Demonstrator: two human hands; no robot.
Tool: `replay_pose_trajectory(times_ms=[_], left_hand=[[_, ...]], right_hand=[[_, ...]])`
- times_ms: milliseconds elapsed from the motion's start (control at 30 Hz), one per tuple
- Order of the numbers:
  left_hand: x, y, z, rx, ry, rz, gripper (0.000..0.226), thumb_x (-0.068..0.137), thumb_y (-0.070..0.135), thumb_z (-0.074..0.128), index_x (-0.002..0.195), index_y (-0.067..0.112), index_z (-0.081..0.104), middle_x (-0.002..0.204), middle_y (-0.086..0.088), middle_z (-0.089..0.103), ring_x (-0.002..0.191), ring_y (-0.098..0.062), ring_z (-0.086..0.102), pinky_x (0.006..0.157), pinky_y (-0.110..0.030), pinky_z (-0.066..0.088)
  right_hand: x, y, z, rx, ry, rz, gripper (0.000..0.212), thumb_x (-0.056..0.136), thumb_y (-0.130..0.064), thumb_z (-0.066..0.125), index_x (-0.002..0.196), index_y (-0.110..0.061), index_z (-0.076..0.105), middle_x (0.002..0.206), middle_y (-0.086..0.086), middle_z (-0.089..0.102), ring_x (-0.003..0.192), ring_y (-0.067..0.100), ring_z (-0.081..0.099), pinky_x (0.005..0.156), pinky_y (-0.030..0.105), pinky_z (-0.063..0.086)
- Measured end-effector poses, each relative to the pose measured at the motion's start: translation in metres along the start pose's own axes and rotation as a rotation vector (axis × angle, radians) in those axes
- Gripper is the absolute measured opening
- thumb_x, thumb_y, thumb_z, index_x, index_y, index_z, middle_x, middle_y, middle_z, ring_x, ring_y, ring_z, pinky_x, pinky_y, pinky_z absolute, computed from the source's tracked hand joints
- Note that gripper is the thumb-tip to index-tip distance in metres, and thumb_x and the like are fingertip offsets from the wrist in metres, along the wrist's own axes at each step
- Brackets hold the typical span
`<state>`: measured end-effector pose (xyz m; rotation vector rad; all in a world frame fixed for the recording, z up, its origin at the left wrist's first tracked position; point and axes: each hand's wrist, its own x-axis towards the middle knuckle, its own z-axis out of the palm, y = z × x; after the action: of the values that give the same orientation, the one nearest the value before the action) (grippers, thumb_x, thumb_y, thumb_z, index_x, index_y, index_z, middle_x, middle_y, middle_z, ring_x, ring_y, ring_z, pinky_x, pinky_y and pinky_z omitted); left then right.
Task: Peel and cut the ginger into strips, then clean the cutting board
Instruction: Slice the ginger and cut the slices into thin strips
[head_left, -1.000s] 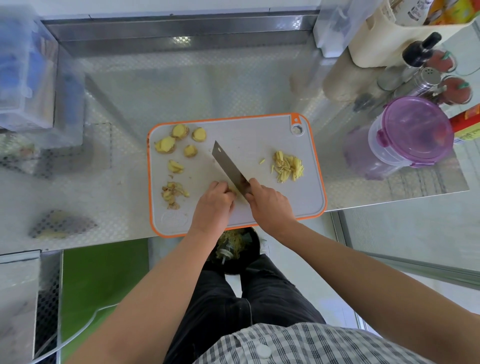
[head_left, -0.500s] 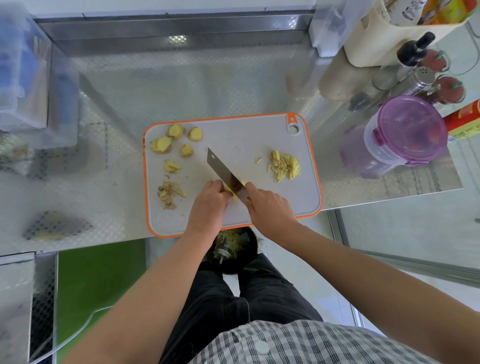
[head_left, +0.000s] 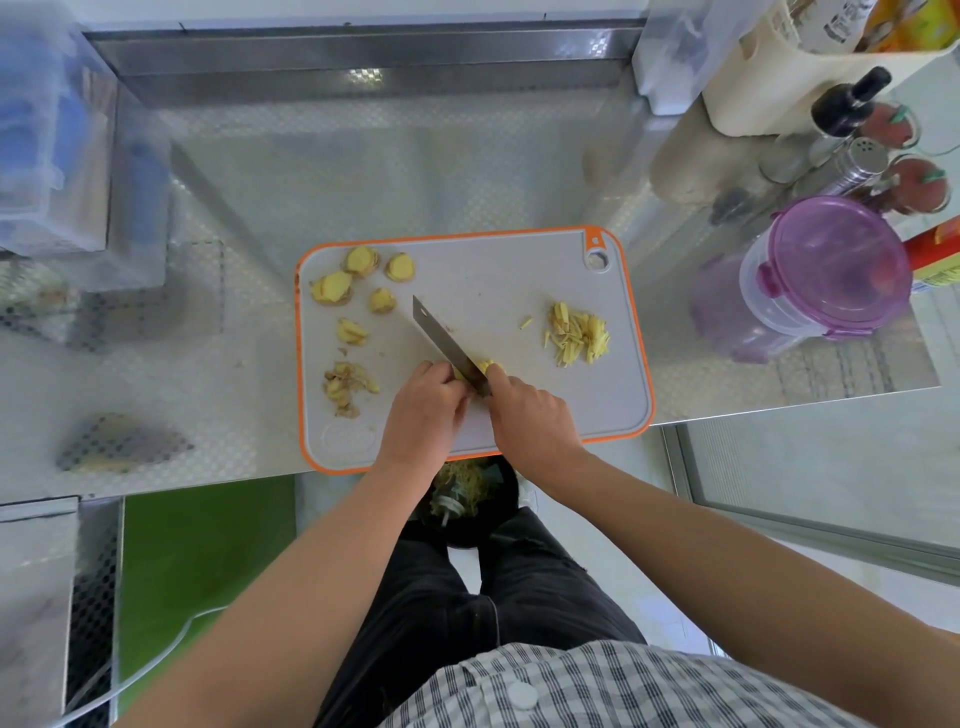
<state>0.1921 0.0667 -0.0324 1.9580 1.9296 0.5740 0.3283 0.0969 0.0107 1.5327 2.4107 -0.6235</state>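
Note:
A grey cutting board (head_left: 509, 275) with an orange rim lies on the steel counter. My right hand (head_left: 532, 415) grips the handle of a knife (head_left: 447, 343), its blade pointing up-left across the board. My left hand (head_left: 426, 410) holds a small stack of ginger slices (head_left: 483, 368) against the blade with curled fingers. Several peeled ginger slices (head_left: 358, 278) lie at the board's top left. A pile of ginger strips (head_left: 576, 332) sits at the right. Ginger peelings (head_left: 345, 384) lie at the lower left.
A purple-lidded container (head_left: 826, 270) stands right of the board, with bottles and shakers (head_left: 852, 130) behind it. Clear storage boxes (head_left: 57, 156) stand at the far left. A black bin (head_left: 470, 499) with scraps sits below the counter edge, by my legs.
The knife blade has shifted slightly toward my left hand across the ginger stack, and a few cut yellow pieces now show on its right side. The piles on the board are unchanged.

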Motion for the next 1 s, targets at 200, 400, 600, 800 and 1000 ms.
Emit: replay_pose_trajectory(times_ms=[200,400,600,800,1000], left_hand=[[-0.004,0.010,-0.009,-0.116,0.091,-0.225,0.005,0.079,0.014,0.073,0.085,0.014,0.073,0.082,-0.003,0.059,0.077,-0.022,0.056,0.067,-0.027,0.041],[0.001,0.023,-0.007,-0.381,0.034,-0.851,0.013,0.085,0.029,0.063,0.077,0.021,0.069,0.076,0.002,0.071,0.078,-0.018,0.067,0.074,-0.030,0.050],[0.009,0.023,-0.001,-0.722,0.073,-1.104,0.021,0.078,0.016,0.068,0.058,0.017,0.066,0.055,-0.004,0.067,0.057,-0.023,0.066,0.069,-0.039,0.059],[0.012,0.018,0.005,-0.847,0.008,-1.174,0.012,0.078,0.010,0.067,0.081,-0.002,0.068,0.048,-0.002,0.055,0.038,-0.015,0.049,0.042,-0.021,0.038],[0.012,0.023,0.002,-0.839,0.090,-1.165,0.016,0.074,0.014,0.076,0.063,0.007,0.066,0.053,-0.008,0.063,0.044,-0.021,0.055,0.059,-0.036,0.056]], right_hand=[[0.001,0.000,0.000,0.011,-0.004,0.001,0.015,0.098,-0.011,0.038,0.112,-0.013,0.035,0.088,0.003,0.053,0.063,0.028,0.044,0.057,0.035,0.035],[0.000,0.000,-0.005,0.030,-0.023,-0.007,0.008,0.101,-0.015,0.034,0.108,-0.013,0.036,0.083,0.002,0.049,0.065,0.027,0.046,0.059,0.035,0.035],[-0.004,0.006,-0.017,0.108,0.025,-0.025,0.008,0.101,-0.016,0.034,0.107,-0.013,0.038,0.086,0.005,0.058,0.067,0.029,0.050,0.060,0.034,0.036],[-0.015,0.006,-0.017,0.042,-0.020,-0.054,0.013,0.101,-0.016,0.032,0.112,-0.012,0.037,0.081,0.003,0.051,0.067,0.030,0.047,0.058,0.033,0.033],[-0.012,0.003,-0.013,0.027,-0.037,-0.026,0.019,0.097,-0.008,0.035,0.116,-0.013,0.036,0.078,0.003,0.048,0.065,0.027,0.047,0.057,0.034,0.033]])
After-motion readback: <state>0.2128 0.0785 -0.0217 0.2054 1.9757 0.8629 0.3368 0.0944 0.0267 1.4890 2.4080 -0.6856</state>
